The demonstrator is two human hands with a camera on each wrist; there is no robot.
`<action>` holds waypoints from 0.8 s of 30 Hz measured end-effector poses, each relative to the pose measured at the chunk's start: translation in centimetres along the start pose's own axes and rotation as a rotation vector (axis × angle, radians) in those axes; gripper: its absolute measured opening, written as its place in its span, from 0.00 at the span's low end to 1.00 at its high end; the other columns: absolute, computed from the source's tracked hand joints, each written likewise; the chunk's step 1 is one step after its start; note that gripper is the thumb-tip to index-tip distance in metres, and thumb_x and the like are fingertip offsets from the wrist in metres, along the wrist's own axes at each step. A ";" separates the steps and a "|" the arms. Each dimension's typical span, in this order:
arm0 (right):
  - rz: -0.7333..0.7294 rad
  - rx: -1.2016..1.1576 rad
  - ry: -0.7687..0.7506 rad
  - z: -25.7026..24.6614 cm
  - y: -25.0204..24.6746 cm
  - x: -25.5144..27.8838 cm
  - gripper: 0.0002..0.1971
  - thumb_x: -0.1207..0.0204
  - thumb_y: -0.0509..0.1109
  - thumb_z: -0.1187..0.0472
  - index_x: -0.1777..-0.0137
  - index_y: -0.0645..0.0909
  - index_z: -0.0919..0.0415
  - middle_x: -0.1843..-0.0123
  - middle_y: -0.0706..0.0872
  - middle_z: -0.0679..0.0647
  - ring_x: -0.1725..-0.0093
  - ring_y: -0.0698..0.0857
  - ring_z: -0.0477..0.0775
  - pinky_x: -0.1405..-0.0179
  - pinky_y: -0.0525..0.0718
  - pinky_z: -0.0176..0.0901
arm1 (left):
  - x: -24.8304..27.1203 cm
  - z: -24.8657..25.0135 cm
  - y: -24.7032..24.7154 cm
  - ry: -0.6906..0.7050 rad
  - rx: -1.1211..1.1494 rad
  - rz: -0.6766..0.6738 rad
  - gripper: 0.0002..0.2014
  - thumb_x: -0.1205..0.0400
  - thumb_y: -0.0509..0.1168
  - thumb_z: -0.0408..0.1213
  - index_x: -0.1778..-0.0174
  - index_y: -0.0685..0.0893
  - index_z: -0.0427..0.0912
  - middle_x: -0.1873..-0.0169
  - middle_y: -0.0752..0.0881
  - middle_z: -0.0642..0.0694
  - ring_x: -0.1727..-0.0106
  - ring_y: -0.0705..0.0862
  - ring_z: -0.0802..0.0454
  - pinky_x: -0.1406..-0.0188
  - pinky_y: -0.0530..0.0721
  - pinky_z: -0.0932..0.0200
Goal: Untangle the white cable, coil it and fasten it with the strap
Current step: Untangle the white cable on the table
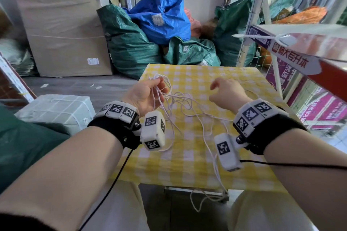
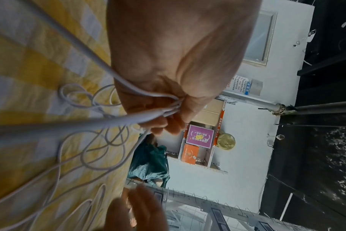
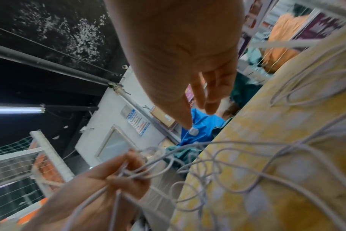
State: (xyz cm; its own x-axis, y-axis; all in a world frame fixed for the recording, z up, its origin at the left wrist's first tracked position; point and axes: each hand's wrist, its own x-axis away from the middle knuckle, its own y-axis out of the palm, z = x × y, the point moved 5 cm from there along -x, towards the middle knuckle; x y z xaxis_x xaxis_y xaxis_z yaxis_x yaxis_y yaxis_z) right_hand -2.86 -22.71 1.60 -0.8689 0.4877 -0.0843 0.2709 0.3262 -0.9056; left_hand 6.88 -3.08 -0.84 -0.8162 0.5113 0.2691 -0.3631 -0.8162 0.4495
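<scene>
The white cable (image 1: 201,124) lies in a loose tangle on the yellow checked tablecloth (image 1: 234,75), and one end hangs off the near edge. My left hand (image 1: 159,83) is raised over the table's left side, palm up. It pinches several strands of the cable (image 2: 101,156) between thumb and fingers (image 2: 176,125). My right hand (image 1: 216,90) hovers over the middle right of the table with fingers loosely bent and holds nothing. In the right wrist view the right hand's fingers (image 3: 211,103) are relaxed and free of the cable (image 3: 247,156). No strap is clearly visible.
A red shelf (image 1: 328,73) juts in at the right, with a white strip (image 1: 262,37) lying on its top edge. Green and blue sacks (image 1: 161,17) and a cardboard box (image 1: 65,33) stand beyond the table. A wrapped parcel (image 1: 56,110) sits on the floor at left.
</scene>
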 end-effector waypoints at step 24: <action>0.108 -0.133 0.295 2.2 -0.8 -0.5 0.13 0.24 0.60 0.67 0.47 0.84 0.68 0.49 0.87 0.64 0.53 0.82 0.62 0.60 0.78 0.45 | -0.9 0.2 -3.0 -0.048 -0.033 0.182 0.15 0.18 0.64 0.42 0.70 0.71 0.42 0.74 0.72 0.51 0.83 0.61 0.58 0.89 0.57 0.69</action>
State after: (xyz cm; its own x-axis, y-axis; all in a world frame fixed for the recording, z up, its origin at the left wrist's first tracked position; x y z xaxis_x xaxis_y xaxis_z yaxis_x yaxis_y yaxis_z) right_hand -3.51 -25.00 1.50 -0.6800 0.7323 -0.0357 0.4236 0.3527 -0.8344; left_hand 8.81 -1.03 -2.27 -0.8474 0.3664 0.3843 -0.2270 -0.9043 0.3616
